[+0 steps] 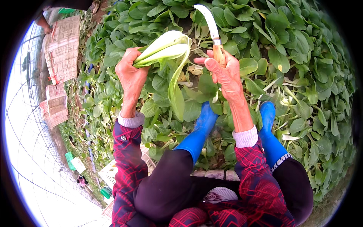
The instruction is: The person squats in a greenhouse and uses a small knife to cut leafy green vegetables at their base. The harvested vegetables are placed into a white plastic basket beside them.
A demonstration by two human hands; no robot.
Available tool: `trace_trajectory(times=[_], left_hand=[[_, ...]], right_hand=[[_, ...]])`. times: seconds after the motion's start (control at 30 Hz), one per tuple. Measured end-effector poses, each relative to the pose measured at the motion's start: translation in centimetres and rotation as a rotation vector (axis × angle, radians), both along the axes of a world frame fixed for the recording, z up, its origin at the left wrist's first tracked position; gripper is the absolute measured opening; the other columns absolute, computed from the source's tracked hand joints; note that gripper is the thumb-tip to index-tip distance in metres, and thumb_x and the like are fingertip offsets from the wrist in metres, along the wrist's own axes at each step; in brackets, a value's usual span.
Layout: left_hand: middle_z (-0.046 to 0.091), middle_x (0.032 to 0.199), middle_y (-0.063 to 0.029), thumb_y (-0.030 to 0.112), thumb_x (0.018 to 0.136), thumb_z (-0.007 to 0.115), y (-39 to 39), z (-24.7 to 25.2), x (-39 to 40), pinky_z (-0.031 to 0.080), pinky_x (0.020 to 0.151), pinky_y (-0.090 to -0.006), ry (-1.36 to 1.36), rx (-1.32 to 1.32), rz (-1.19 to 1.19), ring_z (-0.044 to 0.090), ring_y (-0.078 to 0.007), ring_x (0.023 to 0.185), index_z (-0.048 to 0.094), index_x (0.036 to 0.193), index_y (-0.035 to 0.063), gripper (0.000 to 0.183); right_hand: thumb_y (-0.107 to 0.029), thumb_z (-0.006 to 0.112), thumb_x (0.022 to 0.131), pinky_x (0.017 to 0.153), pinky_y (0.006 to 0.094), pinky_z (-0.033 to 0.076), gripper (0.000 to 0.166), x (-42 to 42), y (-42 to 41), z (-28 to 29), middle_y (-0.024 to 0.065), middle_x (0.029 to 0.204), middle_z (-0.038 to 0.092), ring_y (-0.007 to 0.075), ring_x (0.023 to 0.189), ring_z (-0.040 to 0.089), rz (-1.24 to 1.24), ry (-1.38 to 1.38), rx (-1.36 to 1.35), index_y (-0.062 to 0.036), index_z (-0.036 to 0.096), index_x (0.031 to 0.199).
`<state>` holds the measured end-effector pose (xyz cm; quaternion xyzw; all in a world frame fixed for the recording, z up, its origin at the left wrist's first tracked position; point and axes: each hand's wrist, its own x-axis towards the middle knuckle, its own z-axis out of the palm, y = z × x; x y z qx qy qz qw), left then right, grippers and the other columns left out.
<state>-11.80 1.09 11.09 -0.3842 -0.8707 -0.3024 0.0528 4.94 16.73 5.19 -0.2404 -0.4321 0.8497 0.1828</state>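
Note:
My left hand (pixel 132 71) grips a head of bok choy (pixel 164 46) by its leafy end, its pale stalk base pointing up and to the right. One outer leaf (pixel 176 98) has bent away from the head and hangs down. In my right hand (pixel 227 73) is a harvesting sickle with a wooden handle (pixel 219 54), held between thumb and fingers. Its curved steel blade (pixel 210 21) points away from me, apart from the bok choy. Some fingers of that hand are stretched out to the left. Leaves and soil lie below both hands.
Dense bok choy plants (pixel 279 31) grow ahead and to the right. Cut leaves (pixel 295 98) litter the ground around my blue rubber boots (pixel 202 117). Plastic crates (pixel 63 48) stand at the left, where another person's hand (pixel 46 27) touches one. A white crate (pixel 108 173) sits by my left arm.

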Motion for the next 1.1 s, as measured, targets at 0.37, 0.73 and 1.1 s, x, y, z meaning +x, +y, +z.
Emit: trace_trajectory(times=[0.37,0.73,1.1], left_hand=[[0.059,0.076,-0.0097,-0.002,0.060,0.059,2.9,-0.4,1.7,0.044,0.056,-0.0339,0.115,-0.064,-0.078,0.057,-0.0307,0.064,0.059,0.076,0.0011,0.016],[0.057,0.070,-0.0114,0.002,0.061,0.062,0.8,0.4,-1.1,0.042,0.057,-0.0327,-0.125,-0.238,-0.106,0.053,-0.0321,0.063,0.058,0.075,0.0023,0.015],[0.063,0.097,-0.0130,-0.017,0.062,0.064,-2.8,1.5,-1.7,0.052,0.080,-0.0306,-1.246,0.498,0.200,0.062,-0.0199,0.087,0.057,0.107,-0.0026,0.047]], right_hand=[[-0.006,0.076,0.063,0.071,0.0250,0.048,0.047,-4.0,-3.8,-2.9,0.0047,0.093,0.060,0.0101,0.077,0.056,-0.281,-0.002,-0.004,0.0005,0.050,0.101],[-0.001,0.066,0.063,0.057,0.0301,0.046,0.035,0.2,0.7,-5.0,0.0088,0.074,0.057,0.0178,0.058,0.056,-0.052,-0.275,0.802,-0.0004,0.050,0.095],[-0.026,0.083,0.057,0.063,0.0315,0.045,0.049,4.9,3.6,-2.3,0.0078,0.079,0.057,0.0207,0.069,0.056,-0.055,-0.195,0.886,-0.0028,0.051,0.087]])
